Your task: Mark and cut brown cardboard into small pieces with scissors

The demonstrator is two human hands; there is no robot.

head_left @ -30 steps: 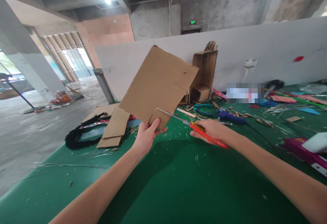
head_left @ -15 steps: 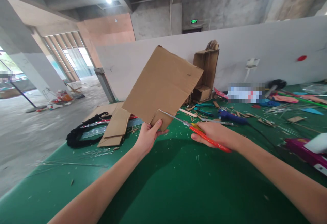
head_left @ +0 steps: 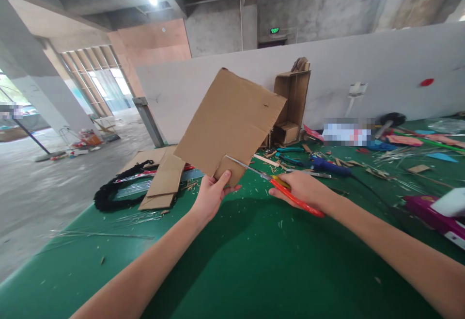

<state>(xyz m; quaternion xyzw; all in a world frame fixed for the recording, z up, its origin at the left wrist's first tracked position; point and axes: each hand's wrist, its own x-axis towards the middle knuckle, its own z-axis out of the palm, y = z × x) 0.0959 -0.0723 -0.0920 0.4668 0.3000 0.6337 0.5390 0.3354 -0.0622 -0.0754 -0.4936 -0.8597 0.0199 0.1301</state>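
While two hands (head_left: 211, 198) (head_left: 304, 187) grip, scissors (head_left: 281, 187) touch one sheet (head_left: 234, 118).

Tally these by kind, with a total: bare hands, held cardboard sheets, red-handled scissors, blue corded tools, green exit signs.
Bare hands: 2 (left hand, right hand)
Held cardboard sheet: 1
Red-handled scissors: 1 pair
Blue corded tool: 1
Green exit sign: 1
Total: 6

Box (head_left: 300, 95) partly behind cardboard sheet (head_left: 231, 121), purple object (head_left: 420, 207) cut by right edge, white item (head_left: 345, 134) blurred
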